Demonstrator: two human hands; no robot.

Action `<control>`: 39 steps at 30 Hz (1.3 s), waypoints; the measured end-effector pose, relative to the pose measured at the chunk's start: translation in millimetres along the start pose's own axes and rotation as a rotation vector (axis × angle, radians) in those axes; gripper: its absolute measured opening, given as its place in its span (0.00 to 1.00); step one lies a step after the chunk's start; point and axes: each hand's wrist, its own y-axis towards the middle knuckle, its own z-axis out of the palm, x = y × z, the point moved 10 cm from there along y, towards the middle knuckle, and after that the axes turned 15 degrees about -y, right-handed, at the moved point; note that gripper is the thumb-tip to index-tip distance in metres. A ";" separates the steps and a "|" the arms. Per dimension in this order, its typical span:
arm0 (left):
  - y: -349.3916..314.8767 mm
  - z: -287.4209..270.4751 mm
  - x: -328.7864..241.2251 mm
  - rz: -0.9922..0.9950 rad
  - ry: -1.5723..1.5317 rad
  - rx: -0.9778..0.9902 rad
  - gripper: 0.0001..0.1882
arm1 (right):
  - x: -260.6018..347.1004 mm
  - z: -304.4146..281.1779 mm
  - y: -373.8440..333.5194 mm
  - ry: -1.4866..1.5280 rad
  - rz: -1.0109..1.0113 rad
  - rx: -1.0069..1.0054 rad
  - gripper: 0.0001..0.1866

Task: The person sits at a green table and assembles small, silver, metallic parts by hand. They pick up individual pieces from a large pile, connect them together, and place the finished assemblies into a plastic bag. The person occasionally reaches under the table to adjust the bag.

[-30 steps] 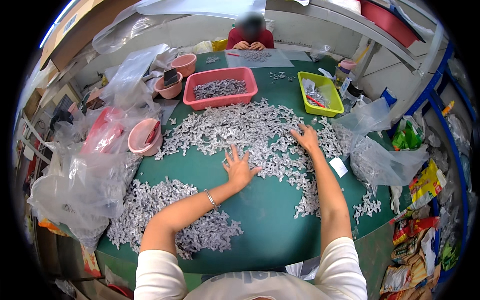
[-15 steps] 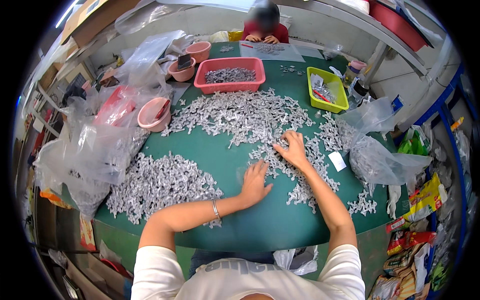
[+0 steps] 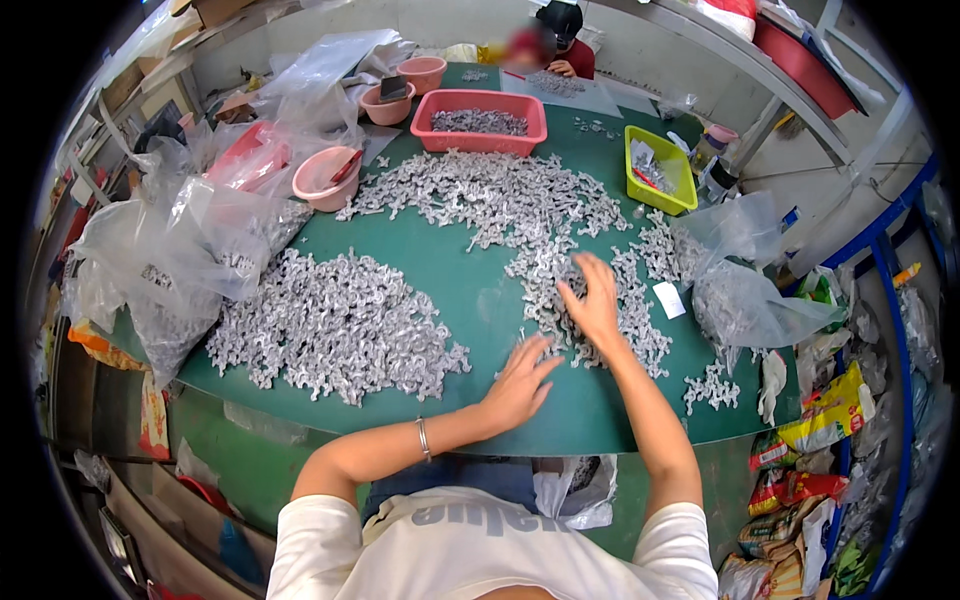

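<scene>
My right hand (image 3: 595,312) reaches over the patch of small silvery-grey metal parts (image 3: 540,268) right of the middle, thumb and fingers apart above them. Nearer to me, my left hand (image 3: 516,385) hovers low at the near left edge of that patch, its fingers loosely spread and a few parts at its fingertips. I make out nothing held in either hand. This patch joins a wide band of the same parts (image 3: 480,190) farther back. A separate large heap of them (image 3: 330,325) covers the table's left side.
Behind the band stands a pink bin (image 3: 490,143) of parts, with a yellow-green basket (image 3: 665,203) to its right. Plastic bags of parts (image 3: 150,290) flank the left. Another bag (image 3: 740,310) and a white paper (image 3: 668,300) lie right. A co-worker (image 3: 575,55) sits at the far end.
The view has shifted, so the table appears higher. My left hand has drawn toward me over the table; my right hand has come slightly nearer too. The co-worker has leaned right.
</scene>
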 end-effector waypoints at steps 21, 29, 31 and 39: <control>-43.5 -6.0 1.2 -0.223 0.018 -0.017 0.28 | 49.8 -18.4 -118.7 0.026 -0.064 0.236 0.15; -49.2 -15.8 -17.0 -0.189 -0.103 -0.135 0.24 | 35.6 -49.0 -125.0 0.112 0.098 0.072 0.04; -48.1 -27.6 -24.8 -0.190 -0.132 -0.186 0.24 | 23.7 -53.9 -126.4 0.178 0.236 0.075 0.04; -28.8 -56.5 -67.2 -0.113 -0.428 -0.260 0.27 | 29.3 -53.4 -153.5 0.828 0.716 0.216 0.07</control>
